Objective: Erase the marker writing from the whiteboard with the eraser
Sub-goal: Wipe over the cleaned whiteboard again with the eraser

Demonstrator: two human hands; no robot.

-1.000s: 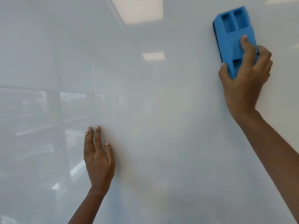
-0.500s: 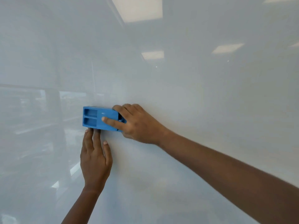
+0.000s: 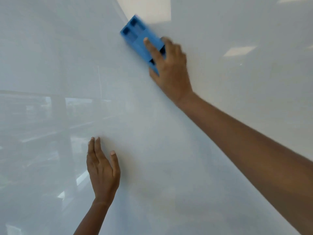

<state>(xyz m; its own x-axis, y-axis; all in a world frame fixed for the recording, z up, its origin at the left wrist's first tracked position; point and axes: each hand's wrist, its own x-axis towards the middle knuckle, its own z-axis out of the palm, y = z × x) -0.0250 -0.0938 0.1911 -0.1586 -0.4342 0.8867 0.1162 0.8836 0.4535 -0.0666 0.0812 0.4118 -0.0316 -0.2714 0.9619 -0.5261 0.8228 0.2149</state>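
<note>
A glossy whiteboard point(image 3: 169, 133) fills the whole view; I see no marker writing on it. My right hand point(image 3: 171, 70) presses a blue plastic eraser point(image 3: 138, 37) flat against the board, upper middle, tilted up and to the left and blurred by motion. The index finger lies along the eraser's back, the thumb and other fingers clamp its sides. My left hand point(image 3: 102, 170) rests flat on the board at lower left, fingers straight and pointing up, holding nothing.
The board's surface mirrors ceiling light panels point(image 3: 239, 50) and window frames point(image 3: 59, 107) on the left. No board edge or tray is in view.
The eraser swept from the upper right down to just above my left hand, then back up to the upper middle. My left hand stayed on the board.
</note>
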